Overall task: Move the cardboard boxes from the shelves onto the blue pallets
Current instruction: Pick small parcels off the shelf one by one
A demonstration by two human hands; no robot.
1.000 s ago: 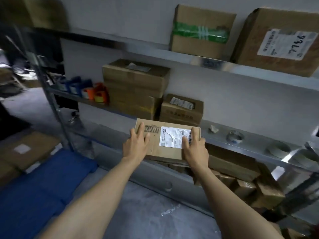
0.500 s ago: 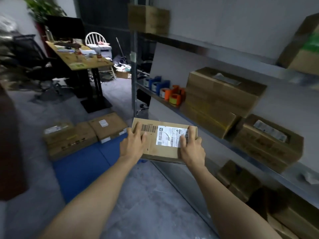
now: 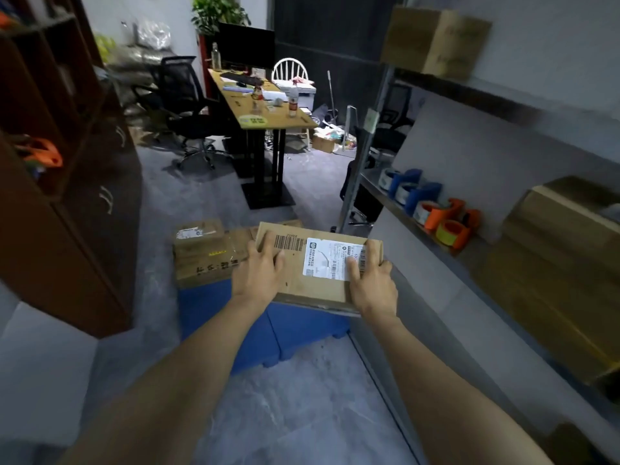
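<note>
Pallet (image 3: 231, 313): blue, on the floor (image 3: 302, 397), centre. Its far-left part carries brown boxes (image 3: 206, 260), a small labelled one farther off and a larger one nearer (stacked or side by side, cannot tell). Its near-right part is bare.

Shelf (image 3: 399, 209), right: blue tape holders (image 3: 414, 193) at the far end, then orange tape holders (image 3: 448, 221), then a large box (image 3: 553, 263) near-right, blurred. The top level holds one more box, the top box (image 3: 432, 41).

Cabinet (image 3: 77, 203), left: dark brown, something orange in an open compartment, too blurred to name.

Task thing: flat box (image 3: 302, 263) with a barcode and a white label (image 3: 332, 260) on top. It is held in the air over the near-right part of the pallet, not touching it, roughly level.

Left hand (image 3: 258, 275): on the box's left edge, back of the hand up, fingers (image 3: 263, 239) close together along the top at the left side, thumb spread apart and flat on the top face.

Right hand (image 3: 372, 286): on the near-right corner, thumb pressed on the label, the other fingers curled round the right edge, tips hidden.

Both forearms bare, stretched forward and down, nearly parallel.

Far off: table (image 3: 268, 119) with bottles and a monitor, black chair (image 3: 183, 102) to its left.
</note>
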